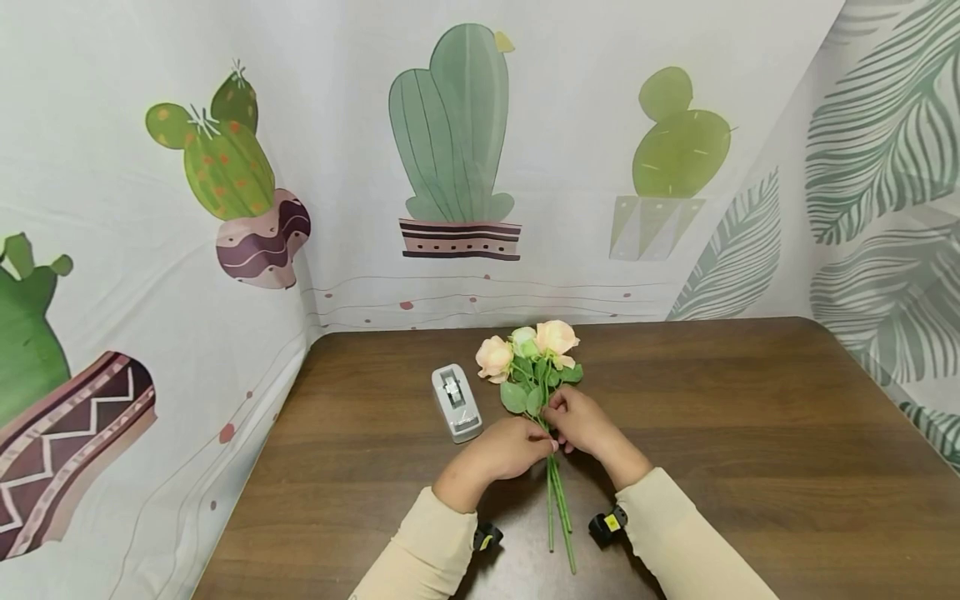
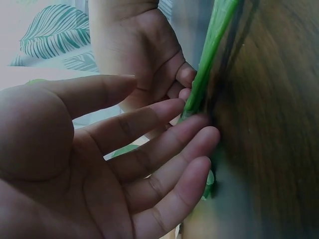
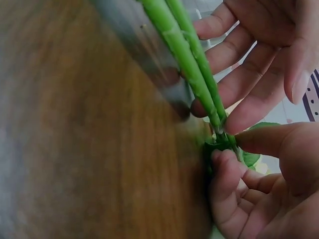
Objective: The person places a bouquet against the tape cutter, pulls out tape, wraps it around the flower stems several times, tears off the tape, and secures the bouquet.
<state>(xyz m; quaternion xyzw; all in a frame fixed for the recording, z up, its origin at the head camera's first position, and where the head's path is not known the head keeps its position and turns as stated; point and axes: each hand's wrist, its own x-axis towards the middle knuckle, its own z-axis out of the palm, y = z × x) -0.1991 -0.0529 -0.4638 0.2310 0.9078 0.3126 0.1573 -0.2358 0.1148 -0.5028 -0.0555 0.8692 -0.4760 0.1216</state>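
A bunch of artificial roses with pale peach blooms [image 1: 557, 337] and green leaves [image 1: 513, 397] lies on the table, its long green stems [image 1: 560, 508] pointing toward me. My right hand [image 1: 583, 423] pinches the stems just below the leaves, between thumb and fingertips, as the right wrist view shows. My left hand [image 2: 134, 159] is spread, its fingers slightly bent and their tips against the stems, the thumb held apart. A small translucent shiny patch [image 3: 220, 130] shows on the stems between the hands; I cannot tell whether it is tape.
Left of the flowers stands a grey-white tape dispenser [image 1: 457, 404], near my left hand. The brown wooden table [image 1: 750, 433] reaches back to a white cloth [image 1: 345, 167] printed with cacti and leaves. Each wrist wears a small black camera [image 1: 607, 525].
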